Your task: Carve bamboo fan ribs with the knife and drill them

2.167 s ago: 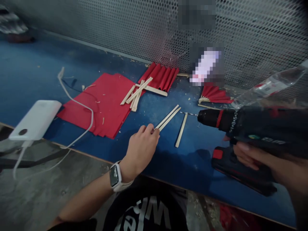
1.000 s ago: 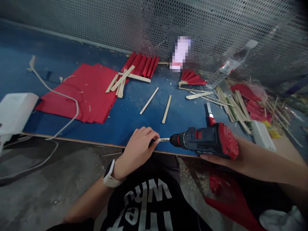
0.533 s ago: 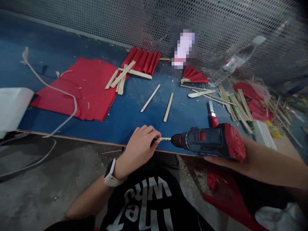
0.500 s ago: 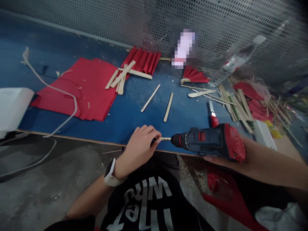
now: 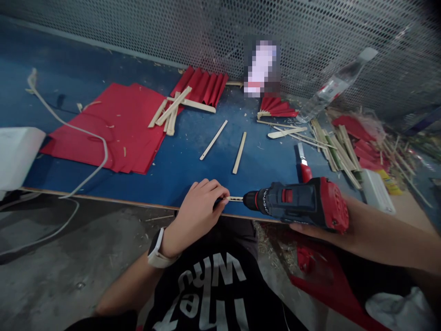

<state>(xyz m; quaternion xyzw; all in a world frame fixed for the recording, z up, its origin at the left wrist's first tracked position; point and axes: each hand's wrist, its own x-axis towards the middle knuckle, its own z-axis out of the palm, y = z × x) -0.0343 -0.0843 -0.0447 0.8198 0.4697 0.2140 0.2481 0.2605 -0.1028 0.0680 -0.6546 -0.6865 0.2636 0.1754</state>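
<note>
My right hand is wrapped round the grip of a black and red cordless drill, whose body covers most of its fingers. The drill lies level over the front edge of the table, with its chuck to the left. From the chuck a thin drill bit reaches to the fingertips of my left hand. That hand is closed in a pinch at the table edge; what it holds is small and mostly hidden. Beyond the hands, two flat bamboo strips lie apart on the blue table.
Red paper sheets lie at the left beside a white cable. Further back are pleated red paper with bamboo strips, a small red fan and a plastic bottle. A red-handled knife and bamboo pieces lie right.
The view has shifted very slightly. Both hands and the drill keep nearly the same positions, with the bit still at my left fingertips.
</note>
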